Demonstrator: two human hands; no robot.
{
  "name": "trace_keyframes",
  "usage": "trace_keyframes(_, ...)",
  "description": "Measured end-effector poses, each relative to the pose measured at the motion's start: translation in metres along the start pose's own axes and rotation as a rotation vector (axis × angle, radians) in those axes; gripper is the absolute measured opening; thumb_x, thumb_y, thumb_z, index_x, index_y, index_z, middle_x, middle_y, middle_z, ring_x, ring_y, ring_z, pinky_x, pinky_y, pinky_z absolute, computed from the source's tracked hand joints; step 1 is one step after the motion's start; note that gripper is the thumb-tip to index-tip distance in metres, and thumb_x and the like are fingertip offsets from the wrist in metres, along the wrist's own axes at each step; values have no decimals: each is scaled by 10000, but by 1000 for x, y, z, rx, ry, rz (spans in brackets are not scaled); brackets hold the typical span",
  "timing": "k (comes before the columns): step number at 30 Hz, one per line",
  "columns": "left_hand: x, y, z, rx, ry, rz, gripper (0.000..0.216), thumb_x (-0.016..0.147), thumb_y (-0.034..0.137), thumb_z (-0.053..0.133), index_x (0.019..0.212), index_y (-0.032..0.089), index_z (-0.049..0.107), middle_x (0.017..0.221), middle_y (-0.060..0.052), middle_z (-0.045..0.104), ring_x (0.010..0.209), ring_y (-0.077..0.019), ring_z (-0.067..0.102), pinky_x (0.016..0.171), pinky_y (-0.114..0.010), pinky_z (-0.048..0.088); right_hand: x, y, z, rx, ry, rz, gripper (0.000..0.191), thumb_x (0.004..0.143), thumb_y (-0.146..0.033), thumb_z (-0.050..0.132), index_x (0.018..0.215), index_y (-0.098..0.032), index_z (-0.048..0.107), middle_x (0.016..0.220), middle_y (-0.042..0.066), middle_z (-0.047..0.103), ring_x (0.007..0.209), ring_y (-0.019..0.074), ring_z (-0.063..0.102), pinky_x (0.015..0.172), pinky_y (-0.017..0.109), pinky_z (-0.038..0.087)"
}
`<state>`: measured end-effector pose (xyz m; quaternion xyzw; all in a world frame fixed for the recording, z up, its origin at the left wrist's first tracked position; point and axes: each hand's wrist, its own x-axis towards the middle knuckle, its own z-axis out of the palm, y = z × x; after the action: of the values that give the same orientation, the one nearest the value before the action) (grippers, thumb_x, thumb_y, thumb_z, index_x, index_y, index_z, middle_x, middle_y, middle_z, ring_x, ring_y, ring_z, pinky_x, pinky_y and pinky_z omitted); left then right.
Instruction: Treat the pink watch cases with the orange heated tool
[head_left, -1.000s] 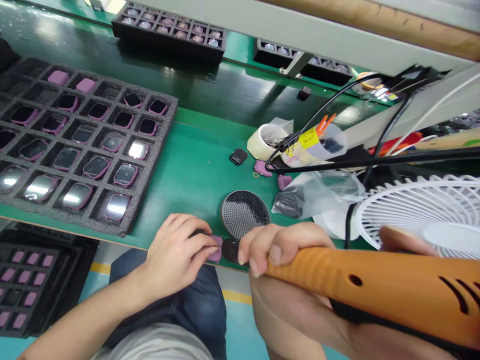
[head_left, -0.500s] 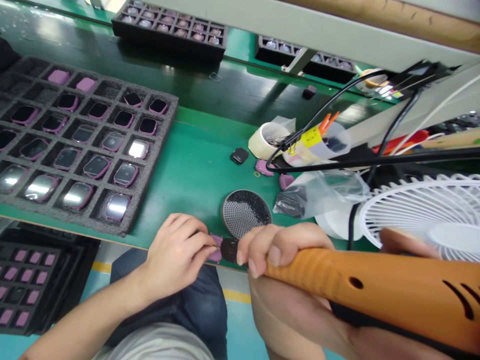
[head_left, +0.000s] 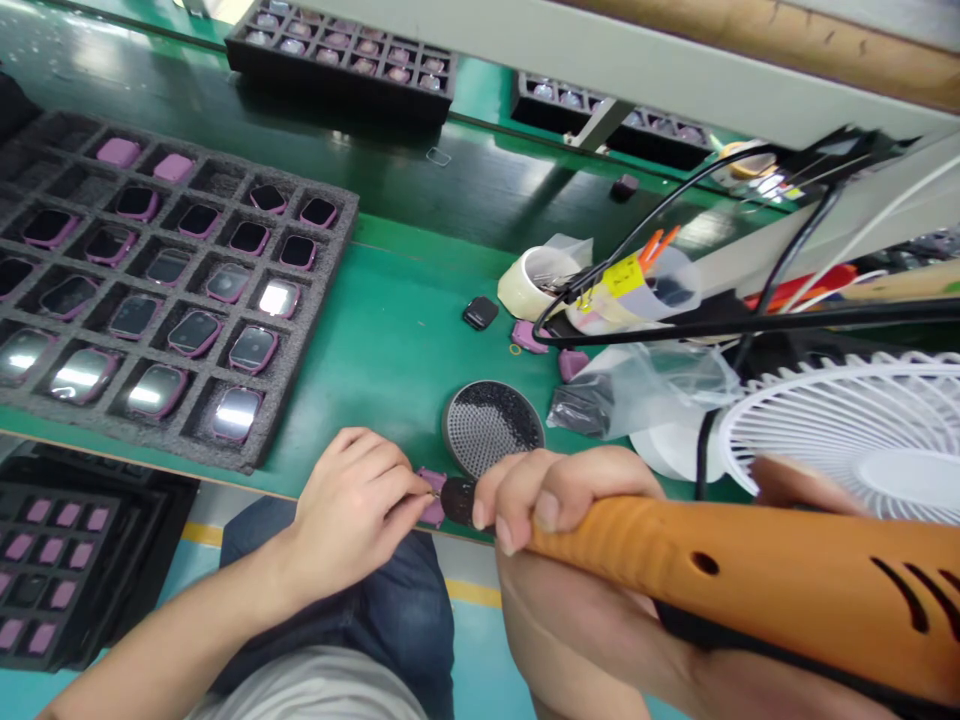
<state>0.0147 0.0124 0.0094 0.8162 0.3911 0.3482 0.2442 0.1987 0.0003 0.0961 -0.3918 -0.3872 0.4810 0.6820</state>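
My right hand (head_left: 570, 500) is wrapped around an orange electric screwdriver (head_left: 720, 560), which lies nearly level and points left. Its dark nose (head_left: 457, 498) reaches a purple watch case (head_left: 431, 508) at the bench's front edge. The thumb and forefinger of my left hand (head_left: 367, 495) are pinched together at the screwdriver's thin tip. Whatever they pinch is too small to make out. Just beyond both hands sits a round dish (head_left: 491, 428) with a perforated surface and many small black screws on it.
A grey foam tray (head_left: 300, 350) of purple-framed watches fills the left. Cables (head_left: 660, 330), a white fan (head_left: 862, 430), a tape roll (head_left: 534, 280), a plastic bag (head_left: 652, 380) and a black watch piece (head_left: 480, 312) lie to the right. Lower left are trays of purple pieces (head_left: 52, 550).
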Motion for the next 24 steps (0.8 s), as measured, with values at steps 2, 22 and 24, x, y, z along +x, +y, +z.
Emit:
trace_keyframes(2,0,0,0,2,1,-5,145,1135,230,714,990,235,716,931,14,751,899,-187,666,915,-401,476,0,0,1,-13,3,0,541,902,-836,820,1075,-334,715,779,-9,649,576,236,628,613,463,590)
trace_keyframes(22,-4,-1,-4,61,-104,100,78,1111,331,788,1179,300,811,1352,-11,826,1212,-258,708,1059,-489,474,5,13,-15,-135,21,-113,566,971,-890,670,1214,-379,672,807,-16,620,540,224,576,566,442,557)
trace_keyframes(24,-5,-1,-4,61,-99,104,72,1109,332,791,1169,305,821,1353,-7,826,1209,-259,706,1055,-489,476,4,14,-18,-144,11,-122,539,980,-884,661,1272,-431,662,817,-27,619,534,218,565,570,433,552)
